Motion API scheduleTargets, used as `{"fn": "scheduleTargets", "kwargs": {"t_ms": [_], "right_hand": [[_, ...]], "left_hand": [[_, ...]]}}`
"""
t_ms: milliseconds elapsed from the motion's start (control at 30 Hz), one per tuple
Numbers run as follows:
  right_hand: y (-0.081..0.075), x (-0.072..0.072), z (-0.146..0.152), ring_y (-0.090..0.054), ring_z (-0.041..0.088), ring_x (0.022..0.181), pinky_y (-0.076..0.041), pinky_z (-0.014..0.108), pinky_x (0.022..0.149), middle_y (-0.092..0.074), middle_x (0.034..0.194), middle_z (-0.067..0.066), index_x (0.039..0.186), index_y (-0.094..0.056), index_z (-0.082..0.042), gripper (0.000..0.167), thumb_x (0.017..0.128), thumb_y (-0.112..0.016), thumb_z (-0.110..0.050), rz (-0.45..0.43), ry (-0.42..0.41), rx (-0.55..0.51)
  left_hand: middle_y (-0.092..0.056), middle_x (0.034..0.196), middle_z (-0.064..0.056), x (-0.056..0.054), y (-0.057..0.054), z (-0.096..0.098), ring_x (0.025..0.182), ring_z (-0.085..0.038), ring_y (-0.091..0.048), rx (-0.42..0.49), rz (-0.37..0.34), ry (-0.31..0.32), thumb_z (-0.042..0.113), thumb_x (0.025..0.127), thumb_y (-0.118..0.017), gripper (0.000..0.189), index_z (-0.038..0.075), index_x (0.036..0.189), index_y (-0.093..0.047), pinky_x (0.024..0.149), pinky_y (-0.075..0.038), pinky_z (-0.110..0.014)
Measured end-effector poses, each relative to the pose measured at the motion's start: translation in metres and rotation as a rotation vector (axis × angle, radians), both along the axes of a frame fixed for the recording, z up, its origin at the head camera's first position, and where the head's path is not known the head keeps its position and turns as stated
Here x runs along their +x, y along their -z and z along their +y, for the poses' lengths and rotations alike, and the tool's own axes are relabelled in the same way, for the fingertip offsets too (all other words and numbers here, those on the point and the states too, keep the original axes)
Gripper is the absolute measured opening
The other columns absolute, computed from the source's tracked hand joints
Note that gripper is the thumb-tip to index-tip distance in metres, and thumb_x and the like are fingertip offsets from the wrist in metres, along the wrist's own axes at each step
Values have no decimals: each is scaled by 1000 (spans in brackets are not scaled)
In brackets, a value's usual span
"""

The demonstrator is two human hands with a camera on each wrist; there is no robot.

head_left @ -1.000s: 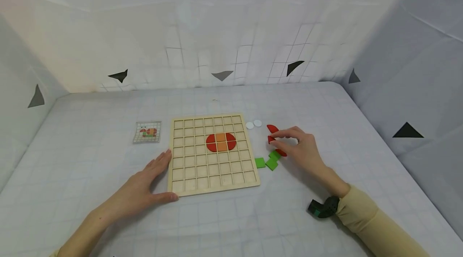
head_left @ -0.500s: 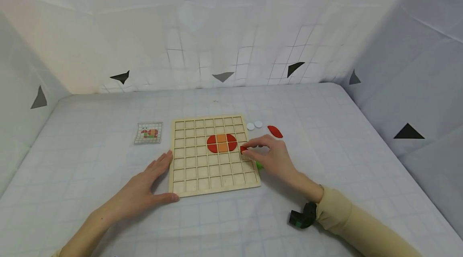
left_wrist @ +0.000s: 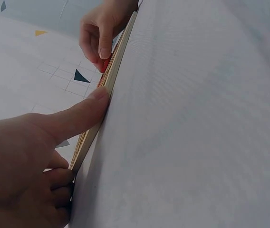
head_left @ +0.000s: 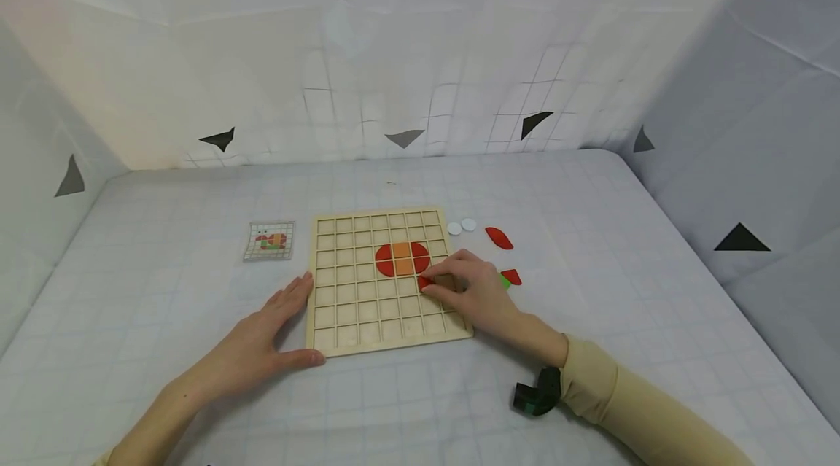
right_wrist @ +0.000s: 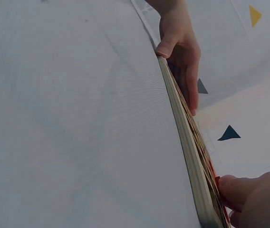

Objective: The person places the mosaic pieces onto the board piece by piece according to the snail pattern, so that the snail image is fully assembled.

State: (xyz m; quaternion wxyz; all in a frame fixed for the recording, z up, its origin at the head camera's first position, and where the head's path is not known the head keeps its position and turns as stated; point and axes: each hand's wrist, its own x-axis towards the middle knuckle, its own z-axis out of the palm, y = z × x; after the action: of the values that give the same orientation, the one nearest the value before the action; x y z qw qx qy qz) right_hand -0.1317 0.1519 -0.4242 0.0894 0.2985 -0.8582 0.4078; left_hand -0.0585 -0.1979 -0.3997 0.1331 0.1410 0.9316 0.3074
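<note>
A square wooden grid board [head_left: 344,316] lies on the table. Red quarter-round pieces [head_left: 383,262] flank two orange squares [head_left: 402,259] in its cells. My right hand [head_left: 482,294] reaches over the board's right side and pinches a small red piece [head_left: 424,283] between thumb and fingers. That piece is at a cell just below and right of the red and orange shape; its outline is partly covered by the fingertips. My left hand [head_left: 259,335] rests against the board's left edge, fingers extended along the side and thumb at the near corner. The left wrist view shows that thumb [left_wrist: 85,114] touching the rim.
A small picture card [head_left: 270,241] with a gridded figure lies left of the board. Two white discs [head_left: 461,226] and a red leaf-shaped piece [head_left: 499,238] are off its right edge. Another red piece [head_left: 512,277] and a green piece [head_left: 504,281] show behind my right hand.
My right hand has carried the small red piece left, from the loose pieces at the right onto the board. The left hand has stayed at the board's edge.
</note>
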Motion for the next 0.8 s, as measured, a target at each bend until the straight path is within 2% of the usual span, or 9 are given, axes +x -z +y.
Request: {"fn": "scheduleTargets", "kwargs": {"t_ms": [200, 600, 800], "right_hand": [[4, -2, 1, -56, 11, 85, -47, 21, 60, -69, 94, -4, 104, -77, -14, 25, 80, -85, -15, 116, -40, -11], [4, -1, 0, -58, 15, 88, -50, 23, 62, -70, 89, -1, 97, -77, -11, 20, 79, -85, -9, 198, -42, -27], [4, -1, 0, -57, 15, 85, -50, 22, 60, -69, 89, 0, 97, -76, -11, 20, 79, -84, -8, 196, -47, -24]], "left_hand": [[-17, 168, -6, -1, 1, 0, 151, -40, -20, -10, -2, -1, 66, 74, -75, 115, 22, 162, -15, 118, -23, -63], [-18, 168, -5, -1, 0, 0, 151, -41, -21, -14, 7, 3, 65, 74, -76, 115, 23, 162, -15, 117, -25, -63], [-18, 167, -6, -1, 0, 0, 151, -41, -21, -7, 6, 3, 66, 75, -76, 115, 23, 162, -15, 116, -25, -64]]}}
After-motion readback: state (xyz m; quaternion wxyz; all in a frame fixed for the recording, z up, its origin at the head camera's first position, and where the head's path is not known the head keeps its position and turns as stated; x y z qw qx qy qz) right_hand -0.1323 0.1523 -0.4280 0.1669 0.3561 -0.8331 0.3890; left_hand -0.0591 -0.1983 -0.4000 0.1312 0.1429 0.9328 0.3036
